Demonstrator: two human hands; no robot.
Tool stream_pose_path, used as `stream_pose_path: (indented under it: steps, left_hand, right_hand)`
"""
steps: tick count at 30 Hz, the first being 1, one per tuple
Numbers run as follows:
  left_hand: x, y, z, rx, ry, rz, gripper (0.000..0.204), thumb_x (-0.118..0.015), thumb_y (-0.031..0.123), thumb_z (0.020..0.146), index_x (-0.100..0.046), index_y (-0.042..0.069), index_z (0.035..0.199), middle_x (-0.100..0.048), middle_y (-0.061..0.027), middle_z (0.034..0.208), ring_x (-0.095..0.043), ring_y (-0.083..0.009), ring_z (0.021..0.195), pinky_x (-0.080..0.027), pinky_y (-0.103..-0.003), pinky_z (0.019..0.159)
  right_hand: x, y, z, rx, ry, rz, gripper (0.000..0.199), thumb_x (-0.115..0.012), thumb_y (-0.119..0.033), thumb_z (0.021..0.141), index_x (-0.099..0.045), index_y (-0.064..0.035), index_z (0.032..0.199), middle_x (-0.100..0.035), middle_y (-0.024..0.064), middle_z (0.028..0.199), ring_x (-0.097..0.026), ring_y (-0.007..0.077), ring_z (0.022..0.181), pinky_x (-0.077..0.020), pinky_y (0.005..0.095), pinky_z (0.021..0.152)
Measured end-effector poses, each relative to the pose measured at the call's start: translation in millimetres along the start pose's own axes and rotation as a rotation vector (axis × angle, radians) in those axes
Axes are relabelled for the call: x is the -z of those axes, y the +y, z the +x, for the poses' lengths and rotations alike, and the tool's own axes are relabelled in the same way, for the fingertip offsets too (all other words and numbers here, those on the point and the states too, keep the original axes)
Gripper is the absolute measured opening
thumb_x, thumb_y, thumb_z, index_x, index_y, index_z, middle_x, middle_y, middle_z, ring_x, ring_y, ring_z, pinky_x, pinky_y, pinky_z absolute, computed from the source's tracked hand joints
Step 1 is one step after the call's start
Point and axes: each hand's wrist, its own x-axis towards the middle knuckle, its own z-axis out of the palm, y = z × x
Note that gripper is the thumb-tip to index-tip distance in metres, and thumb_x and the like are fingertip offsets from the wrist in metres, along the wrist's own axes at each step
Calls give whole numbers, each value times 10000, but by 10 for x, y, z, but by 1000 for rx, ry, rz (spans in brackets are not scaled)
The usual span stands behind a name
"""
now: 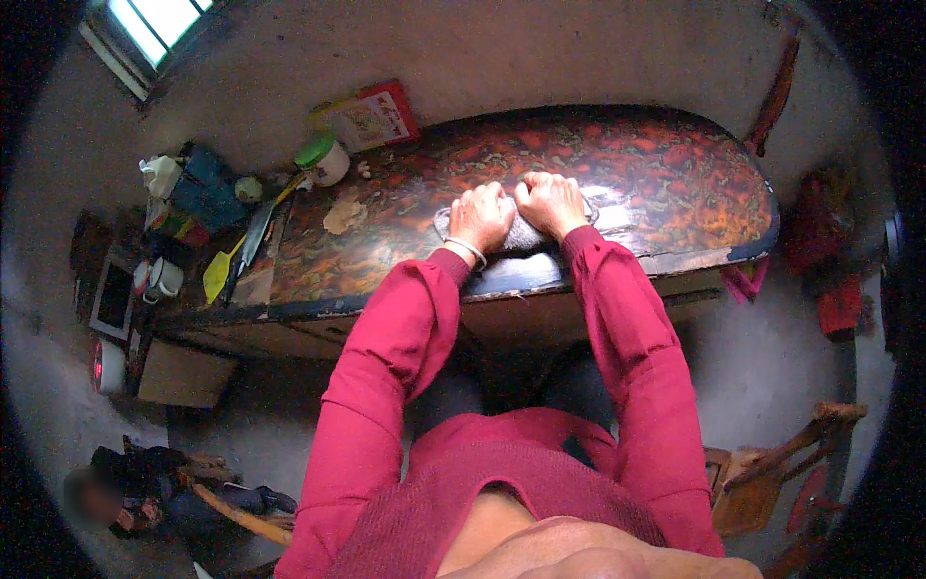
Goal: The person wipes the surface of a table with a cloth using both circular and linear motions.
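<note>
Both hands press clenched on a grey cloth (526, 234) near the worktop's (675, 183) front edge; left hand (479, 217) and right hand (552, 203) sit side by side, cloth directly beneath.

Table end: white jar with green lid (324, 159), yellow spatula (218, 275), white mug (164, 279)
Against wall: red-bordered booklet (369, 116)
Floor right: wooden chair (777, 470)
Upper left: window (149, 26)
</note>
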Motion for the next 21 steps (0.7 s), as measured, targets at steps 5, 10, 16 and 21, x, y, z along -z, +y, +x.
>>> stream_pose_path:
  steps: [5,10,16,21]
  left_hand:
    - [-121,-108,193,30,17,25,256,-521,333,798,-614,102,859,-659,-146,886,-613,-346,863,-468,-481,756]
    - [-151,-94,232,69,18,32,252,-534,319,785,-628,96,854,-665,-154,887,-625,-350,873,-483,-480,758]
    - [-85,-34,27,19,107,56,232,-525,294,792,-618,86,830,-649,-170,838,-617,-372,800,-483,-495,728]
    - [-32,44,-260,-47,154,19,210,-507,279,810,-596,90,824,-638,-148,847,-595,-361,799,-466,-495,711]
  right_hand:
    - [-27,20,168,-81,16,5,351,-445,-330,822,-698,-103,910,-675,183,968,-642,336,934,-464,470,848]
    - [-134,99,184,-65,59,-46,330,-449,-326,823,-679,-95,872,-680,175,924,-646,337,899,-454,482,804]
    - [-138,71,-22,57,165,-122,266,-465,-300,829,-641,-106,782,-679,153,822,-660,327,773,-470,487,683]
    - [-147,80,-292,187,214,-134,238,-480,-278,827,-620,-106,739,-670,150,777,-652,336,729,-471,493,633]
